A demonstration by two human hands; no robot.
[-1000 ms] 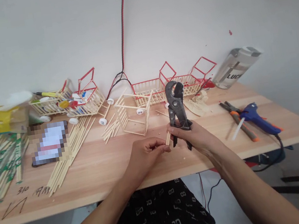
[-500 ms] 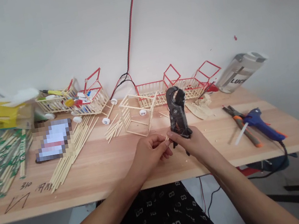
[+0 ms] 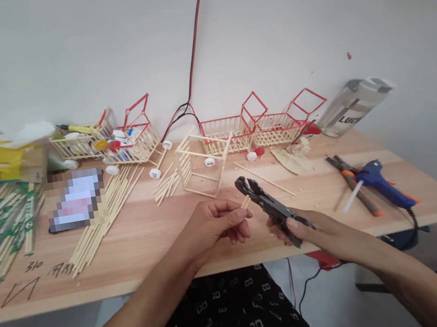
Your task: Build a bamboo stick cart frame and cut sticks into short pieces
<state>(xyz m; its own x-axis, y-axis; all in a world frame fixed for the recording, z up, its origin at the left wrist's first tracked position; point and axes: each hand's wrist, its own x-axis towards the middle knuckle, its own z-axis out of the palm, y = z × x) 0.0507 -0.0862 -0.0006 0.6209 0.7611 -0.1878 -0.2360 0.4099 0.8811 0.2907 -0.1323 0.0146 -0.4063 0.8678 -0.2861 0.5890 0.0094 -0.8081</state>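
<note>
Left hand (image 3: pixel 216 222), centre of frame: pinching short wooden sticks (image 3: pixel 245 201), thumb against fingers. Right hand (image 3: pixel 313 226), lower right of centre: closed round handles of black cutter (image 3: pixel 273 207), its head just beside stick tips.

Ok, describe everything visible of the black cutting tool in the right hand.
The black, metal-looking cutting tool has a curved, hooked head and two long handles, gripped in the bare right hand. It is held tilted over the pale wooden table, head up and toward picture left, near the thin pale wooden sticks pinched in the bare left hand. Whether it touches them is unclear.
</note>
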